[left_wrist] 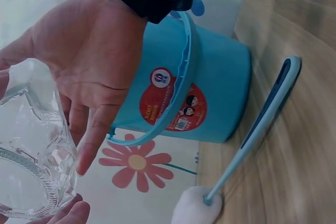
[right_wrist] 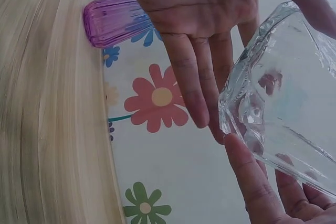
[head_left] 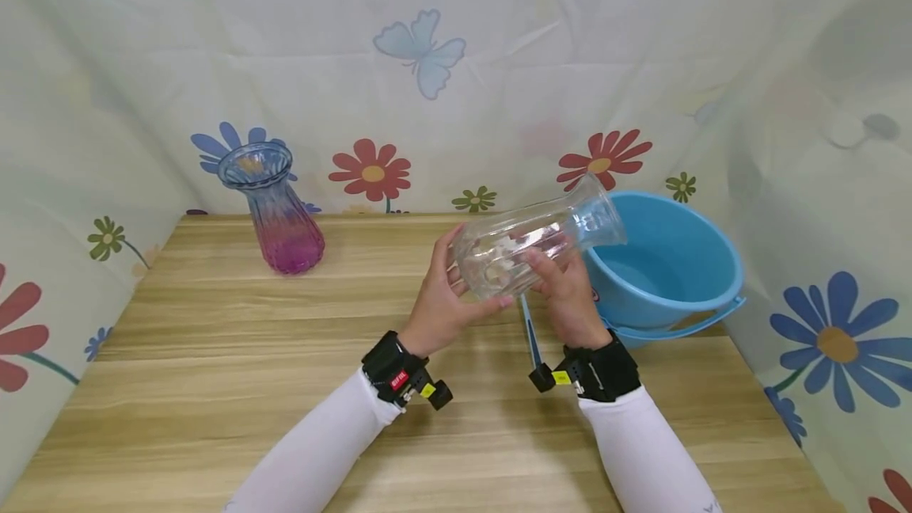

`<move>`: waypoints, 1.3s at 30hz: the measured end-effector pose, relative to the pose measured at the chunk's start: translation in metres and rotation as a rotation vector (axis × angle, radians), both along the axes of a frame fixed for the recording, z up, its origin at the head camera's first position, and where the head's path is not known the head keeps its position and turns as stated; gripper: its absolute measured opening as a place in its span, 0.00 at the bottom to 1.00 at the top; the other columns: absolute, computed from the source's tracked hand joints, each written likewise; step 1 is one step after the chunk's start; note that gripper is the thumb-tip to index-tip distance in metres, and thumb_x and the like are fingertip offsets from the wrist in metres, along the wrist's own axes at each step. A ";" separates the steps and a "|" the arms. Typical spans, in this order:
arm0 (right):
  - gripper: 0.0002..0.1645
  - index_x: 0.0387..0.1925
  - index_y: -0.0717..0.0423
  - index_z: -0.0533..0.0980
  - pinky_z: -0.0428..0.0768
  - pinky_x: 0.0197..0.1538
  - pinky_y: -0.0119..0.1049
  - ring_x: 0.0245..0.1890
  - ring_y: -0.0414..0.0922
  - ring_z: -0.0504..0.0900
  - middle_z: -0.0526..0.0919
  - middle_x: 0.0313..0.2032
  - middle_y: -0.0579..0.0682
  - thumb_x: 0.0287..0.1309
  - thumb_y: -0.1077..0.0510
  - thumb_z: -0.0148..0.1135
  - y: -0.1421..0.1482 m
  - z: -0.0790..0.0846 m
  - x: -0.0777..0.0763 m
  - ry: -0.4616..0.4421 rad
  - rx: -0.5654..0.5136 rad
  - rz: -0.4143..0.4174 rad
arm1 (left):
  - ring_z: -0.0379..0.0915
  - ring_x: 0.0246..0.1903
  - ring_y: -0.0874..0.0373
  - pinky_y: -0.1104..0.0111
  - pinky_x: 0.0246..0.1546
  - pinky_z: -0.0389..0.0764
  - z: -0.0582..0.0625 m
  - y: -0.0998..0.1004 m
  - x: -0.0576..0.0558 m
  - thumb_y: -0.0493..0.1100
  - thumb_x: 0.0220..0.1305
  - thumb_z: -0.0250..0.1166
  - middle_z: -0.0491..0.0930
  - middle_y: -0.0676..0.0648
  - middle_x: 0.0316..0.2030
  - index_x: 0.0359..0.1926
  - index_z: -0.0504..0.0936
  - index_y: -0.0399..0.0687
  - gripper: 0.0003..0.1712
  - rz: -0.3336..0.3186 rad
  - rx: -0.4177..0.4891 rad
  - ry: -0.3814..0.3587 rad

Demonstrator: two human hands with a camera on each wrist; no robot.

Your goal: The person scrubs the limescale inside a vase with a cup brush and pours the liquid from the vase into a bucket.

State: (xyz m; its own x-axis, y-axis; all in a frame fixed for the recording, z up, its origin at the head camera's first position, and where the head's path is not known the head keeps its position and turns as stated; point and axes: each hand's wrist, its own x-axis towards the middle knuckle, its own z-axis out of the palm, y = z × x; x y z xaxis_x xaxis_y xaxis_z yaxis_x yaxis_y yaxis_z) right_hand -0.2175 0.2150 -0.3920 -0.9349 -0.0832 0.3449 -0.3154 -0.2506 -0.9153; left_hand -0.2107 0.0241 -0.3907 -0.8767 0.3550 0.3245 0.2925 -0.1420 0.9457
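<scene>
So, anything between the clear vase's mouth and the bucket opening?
Nothing visible. The left hand and right hand hold the clear vase tilted, its mouth overlapping the left rim of the bucket in the head view; depth gap unclear. The brush lies on the table below.

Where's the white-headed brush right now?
The brush lies on the wooden table; in the head view its handle shows left of the blue bucket, between the left hand and right hand.
</scene>
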 end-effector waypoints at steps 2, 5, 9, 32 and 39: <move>0.23 0.60 0.50 0.63 0.83 0.46 0.37 0.50 0.51 0.76 0.74 0.52 0.53 0.66 0.57 0.55 0.001 -0.001 0.000 0.005 -0.021 0.004 | 0.67 0.57 0.53 0.54 0.57 0.73 0.002 0.001 -0.001 0.35 0.49 0.74 0.57 0.40 0.67 0.74 0.46 0.53 0.59 0.008 0.004 0.015; 0.18 0.57 0.51 0.65 0.84 0.44 0.38 0.47 0.51 0.77 0.75 0.49 0.53 0.67 0.57 0.53 0.001 -0.003 0.000 0.023 -0.042 0.014 | 0.68 0.56 0.52 0.56 0.56 0.75 0.007 0.001 -0.003 0.34 0.49 0.74 0.55 0.41 0.68 0.74 0.47 0.54 0.59 0.024 -0.001 0.033; 0.18 0.56 0.52 0.67 0.84 0.45 0.39 0.48 0.52 0.77 0.75 0.51 0.53 0.68 0.54 0.54 0.002 -0.004 -0.001 0.034 -0.066 0.023 | 0.69 0.54 0.51 0.55 0.54 0.76 0.014 0.002 -0.005 0.34 0.48 0.74 0.56 0.41 0.68 0.75 0.48 0.53 0.58 0.037 -0.012 0.062; 0.40 0.67 0.49 0.56 0.85 0.42 0.40 0.48 0.53 0.77 0.62 0.66 0.57 0.63 0.37 0.57 0.008 -0.003 -0.005 -0.037 -0.286 0.095 | 0.71 0.51 0.52 0.52 0.51 0.77 0.029 0.015 -0.044 0.47 0.48 0.77 0.64 0.46 0.65 0.74 0.51 0.64 0.58 0.098 -0.188 0.238; 0.46 0.72 0.42 0.49 0.84 0.45 0.44 0.56 0.56 0.73 0.59 0.69 0.57 0.61 0.32 0.56 0.013 -0.002 -0.007 -0.071 -0.323 0.156 | 0.71 0.50 0.52 0.53 0.48 0.79 0.041 0.021 -0.048 0.49 0.46 0.78 0.65 0.46 0.66 0.74 0.52 0.61 0.58 0.118 -0.249 0.288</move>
State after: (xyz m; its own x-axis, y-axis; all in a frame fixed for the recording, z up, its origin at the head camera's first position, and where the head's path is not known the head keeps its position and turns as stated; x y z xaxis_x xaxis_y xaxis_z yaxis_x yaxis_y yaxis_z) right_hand -0.2241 0.2280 -0.3943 -0.9422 -0.1240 0.3112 -0.1889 -0.5705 -0.7993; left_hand -0.2592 0.0449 -0.3501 -0.8021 0.3563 0.4793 0.5510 0.1319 0.8240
